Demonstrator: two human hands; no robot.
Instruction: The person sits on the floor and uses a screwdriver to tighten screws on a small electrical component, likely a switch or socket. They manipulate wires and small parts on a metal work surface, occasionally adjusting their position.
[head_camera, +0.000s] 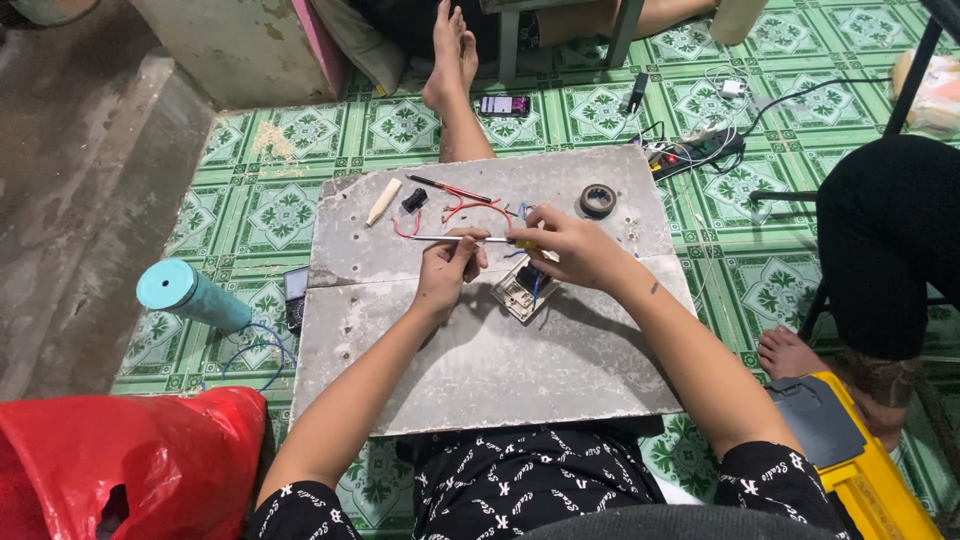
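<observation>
Your left hand pinches the thin metal shaft of the screwdriver while your right hand grips its handle just above the switch plate on the desk, whose blue wires look loose, so fastening seems unfinished.

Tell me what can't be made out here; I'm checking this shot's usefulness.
Head view:
- Switch plate: mostly covered by the right hand.
- Screwdriver: its handle is hidden in the right hand; the left hand pinches the shaft.
- Red wires: ends too small.
- Yellow case: cut by the frame edge.
</observation>
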